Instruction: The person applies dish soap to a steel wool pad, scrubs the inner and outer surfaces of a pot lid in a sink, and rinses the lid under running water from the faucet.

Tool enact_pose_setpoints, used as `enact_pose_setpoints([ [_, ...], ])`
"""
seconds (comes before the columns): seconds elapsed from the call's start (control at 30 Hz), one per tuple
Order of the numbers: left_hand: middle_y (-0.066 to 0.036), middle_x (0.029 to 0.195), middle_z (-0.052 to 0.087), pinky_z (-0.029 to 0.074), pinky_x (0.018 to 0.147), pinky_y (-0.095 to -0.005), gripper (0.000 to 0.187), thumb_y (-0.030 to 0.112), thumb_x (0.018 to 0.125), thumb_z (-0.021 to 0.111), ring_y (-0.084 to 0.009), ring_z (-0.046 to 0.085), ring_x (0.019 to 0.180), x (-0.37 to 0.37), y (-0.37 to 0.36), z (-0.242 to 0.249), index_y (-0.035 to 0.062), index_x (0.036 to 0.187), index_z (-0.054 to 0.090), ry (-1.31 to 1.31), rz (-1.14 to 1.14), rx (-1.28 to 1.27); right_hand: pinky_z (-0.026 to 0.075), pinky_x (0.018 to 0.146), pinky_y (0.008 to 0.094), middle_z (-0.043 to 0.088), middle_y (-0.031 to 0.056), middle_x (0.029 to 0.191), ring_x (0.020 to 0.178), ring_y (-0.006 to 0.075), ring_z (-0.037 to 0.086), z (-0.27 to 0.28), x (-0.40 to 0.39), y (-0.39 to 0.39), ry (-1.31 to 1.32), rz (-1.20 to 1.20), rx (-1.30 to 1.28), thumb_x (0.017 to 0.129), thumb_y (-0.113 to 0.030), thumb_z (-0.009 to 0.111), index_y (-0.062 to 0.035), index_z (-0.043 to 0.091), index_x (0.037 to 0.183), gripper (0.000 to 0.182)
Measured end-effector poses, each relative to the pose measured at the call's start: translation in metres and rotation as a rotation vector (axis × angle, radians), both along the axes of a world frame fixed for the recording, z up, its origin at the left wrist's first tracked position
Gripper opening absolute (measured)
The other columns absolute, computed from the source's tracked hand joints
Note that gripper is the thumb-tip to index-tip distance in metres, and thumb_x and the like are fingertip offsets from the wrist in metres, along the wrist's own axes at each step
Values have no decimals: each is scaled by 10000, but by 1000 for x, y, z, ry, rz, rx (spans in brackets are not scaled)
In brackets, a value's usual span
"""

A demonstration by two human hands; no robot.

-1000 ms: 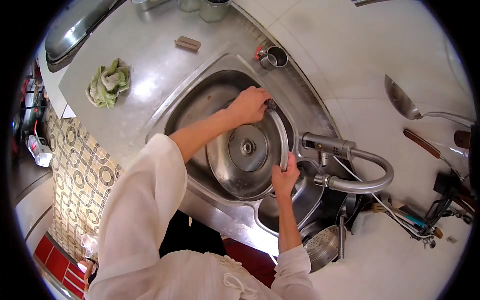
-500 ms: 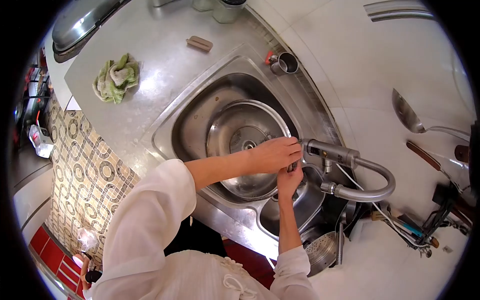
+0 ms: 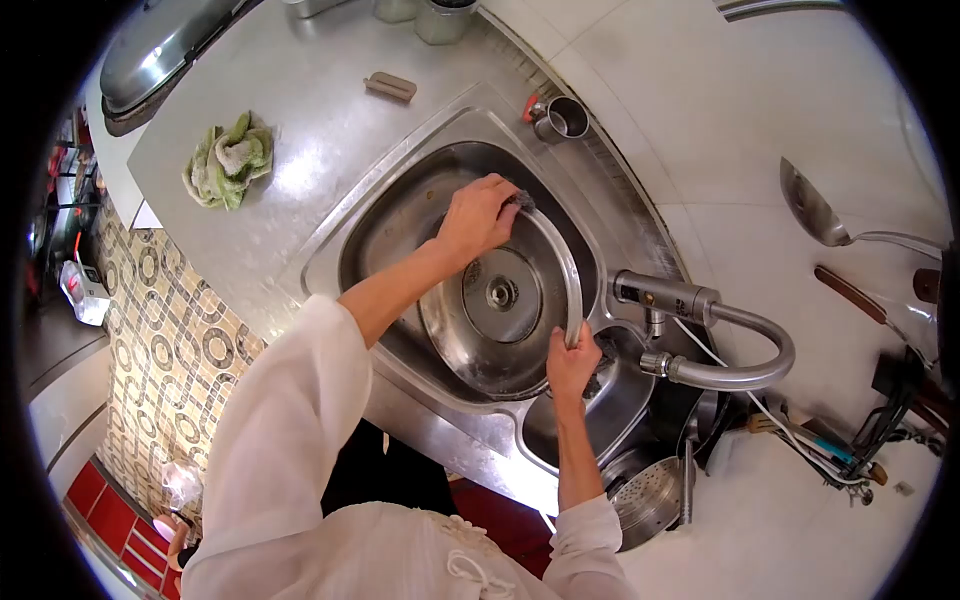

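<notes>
A large round steel basin (image 3: 455,345) sits inside the sink (image 3: 385,215), its rim raised on the tap side. At the upper part of that rim, my left hand (image 3: 482,218) is closed around a small dark scrubber (image 3: 521,200), which touches the metal. Lower along the same rim, my right hand (image 3: 573,365) grips the edge, thumb on top, beside the smaller sink bowl (image 3: 610,410). The scrubber is mostly covered by my left fingers.
The tap (image 3: 665,293) curves out at the right. A green-white cloth (image 3: 230,162), a brown holder (image 3: 390,87) and a metal cup (image 3: 566,119) rest around the sink. A perforated strainer (image 3: 645,500) and dark pan lie lower right; utensils are at far right.
My left hand has moved up and left along the rim, away from my right hand. My right hand stays low on the rim, and the basin's inside is more exposed.
</notes>
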State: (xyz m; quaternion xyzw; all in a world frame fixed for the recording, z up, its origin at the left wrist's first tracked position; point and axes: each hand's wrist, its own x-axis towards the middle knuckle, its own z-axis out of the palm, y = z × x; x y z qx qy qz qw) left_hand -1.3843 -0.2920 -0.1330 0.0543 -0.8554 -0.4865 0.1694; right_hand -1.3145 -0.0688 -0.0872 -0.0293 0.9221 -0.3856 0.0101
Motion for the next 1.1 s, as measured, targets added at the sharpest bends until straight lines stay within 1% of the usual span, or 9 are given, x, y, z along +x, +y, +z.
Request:
enact_pose_setpoints([
  [0.27, -116, 1018, 567, 505, 780, -378, 261, 70, 719, 640, -308, 574, 957, 39, 44, 35, 40, 971, 580, 379, -476, -150, 372, 473, 303, 422, 112, 528, 493, 124, 375, 2, 2, -3, 23, 61, -33, 759, -22, 588, 5, 495, 758, 97],
  [0.4, -129, 962, 570, 500, 793, -389, 252, 74, 702, 649, -314, 569, 957, 23, 20, 26, 39, 942, 580, 371, -351, -131, 367, 469, 306, 413, 111, 525, 489, 124, 368, -2, 6, 0, -2, 55, -8, 751, -23, 589, -3, 493, 750, 99],
  [0.47, -148, 909, 564, 489, 787, -405, 243, 70, 687, 652, -333, 561, 922, 11, 4, 20, 42, 917, 579, 139, -91, -75, 362, 465, 310, 405, 110, 520, 482, 124, 364, 0, 6, -1, -19, 37, -13, 747, -24, 591, -9, 493, 744, 98],
  [0.57, -159, 869, 554, 473, 773, -417, 217, 57, 686, 642, -353, 549, 886, 14, 14, 29, 42, 890, 573, 190, -246, -56, 364, 465, 310, 406, 109, 519, 479, 122, 369, 2, 4, -2, -29, 53, 19, 747, -25, 591, -8, 498, 745, 94],
  [0.63, -147, 852, 553, 468, 780, -410, 205, 39, 676, 631, -346, 544, 883, 28, 33, 45, 39, 871, 567, 306, -500, -99, 367, 467, 309, 413, 111, 521, 475, 128, 376, 1, 3, 1, -16, 75, 30, 746, -22, 595, -7, 500, 747, 96],
  [0.7, -150, 854, 558, 468, 780, -414, 206, 46, 679, 623, -346, 544, 889, 22, 33, 35, 31, 879, 575, 332, -398, -47, 371, 468, 309, 421, 112, 524, 471, 133, 383, 1, 4, 1, -7, 99, 35, 745, -20, 598, -6, 502, 748, 97],
  [0.8, -165, 872, 565, 462, 771, -430, 209, 79, 712, 603, -365, 548, 870, -10, -5, 0, 0, 904, 576, 107, -163, -88, 373, 471, 302, 429, 100, 528, 477, 128, 389, 1, 6, 3, -12, 54, 3, 740, -14, 601, -6, 513, 760, 90],
  [1.0, -166, 844, 581, 443, 742, -451, 182, 136, 772, 591, -378, 551, 847, -25, -23, -26, 60, 934, 556, -135, -237, 58, 375, 480, 288, 431, 74, 531, 480, 127, 391, -6, 6, 10, -28, 13, -9, 736, -16, 609, -2, 515, 763, 98],
  [1.1, -160, 823, 583, 435, 752, -453, 189, 160, 789, 583, -370, 547, 858, -28, -20, -24, 70, 952, 548, -104, -269, 45, 381, 489, 294, 430, 86, 539, 478, 153, 401, -3, 5, 9, -16, -32, -85, 740, -23, 612, -4, 489, 746, 124],
])
